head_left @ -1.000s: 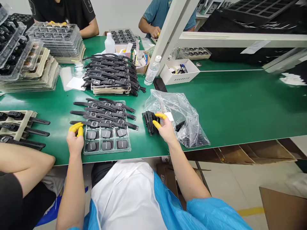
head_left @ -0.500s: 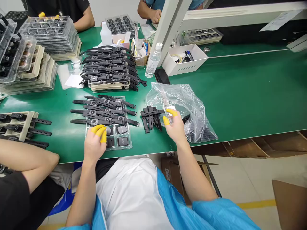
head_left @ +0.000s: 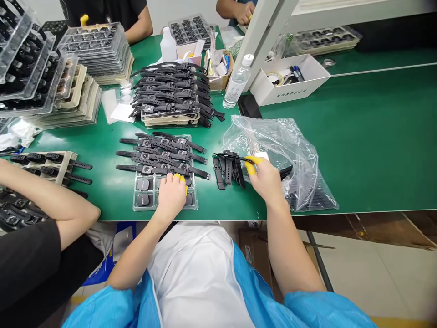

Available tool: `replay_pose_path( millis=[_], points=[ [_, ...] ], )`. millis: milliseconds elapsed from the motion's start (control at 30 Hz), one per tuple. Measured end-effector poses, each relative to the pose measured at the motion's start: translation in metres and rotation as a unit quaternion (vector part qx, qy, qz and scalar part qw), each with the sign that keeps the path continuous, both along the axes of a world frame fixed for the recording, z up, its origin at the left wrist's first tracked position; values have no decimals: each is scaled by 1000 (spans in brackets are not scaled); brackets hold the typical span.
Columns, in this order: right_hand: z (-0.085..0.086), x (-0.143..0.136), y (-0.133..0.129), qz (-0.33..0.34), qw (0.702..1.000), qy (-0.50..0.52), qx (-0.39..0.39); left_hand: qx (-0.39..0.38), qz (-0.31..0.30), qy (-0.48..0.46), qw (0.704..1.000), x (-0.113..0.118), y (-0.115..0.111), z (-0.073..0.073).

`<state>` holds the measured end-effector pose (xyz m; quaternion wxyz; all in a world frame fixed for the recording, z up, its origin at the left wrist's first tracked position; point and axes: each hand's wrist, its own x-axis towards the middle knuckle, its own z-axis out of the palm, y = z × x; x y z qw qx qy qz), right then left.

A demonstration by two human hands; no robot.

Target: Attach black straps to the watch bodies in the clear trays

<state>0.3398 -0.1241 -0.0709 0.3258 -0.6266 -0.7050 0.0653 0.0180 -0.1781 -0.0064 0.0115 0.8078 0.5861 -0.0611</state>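
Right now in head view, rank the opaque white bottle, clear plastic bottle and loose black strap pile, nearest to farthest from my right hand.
1. Loose black strap pile: left.
2. Clear plastic bottle: beyond it.
3. Opaque white bottle: back left.

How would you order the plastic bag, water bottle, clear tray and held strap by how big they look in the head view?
Largest to smallest:
plastic bag
clear tray
water bottle
held strap

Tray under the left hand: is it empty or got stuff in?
Not empty: dark squares sit in the clear tray, watches lying across it.
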Motion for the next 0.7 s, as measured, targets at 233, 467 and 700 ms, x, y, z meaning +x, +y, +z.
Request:
replay_pose_path(
  millis=[233,467,700],
  points=[
    [45,-24,-29,-1,952,269,143,34,-4,-18,999,-1,8,-7],
    [64,-108,-91,121,770,610,-144,-8,78,-376,923,-19,-22,-13],
    [43,-163,-146,212,610,619,-447,-117,73,-621,772,-25,-84,-27]
  ],
)
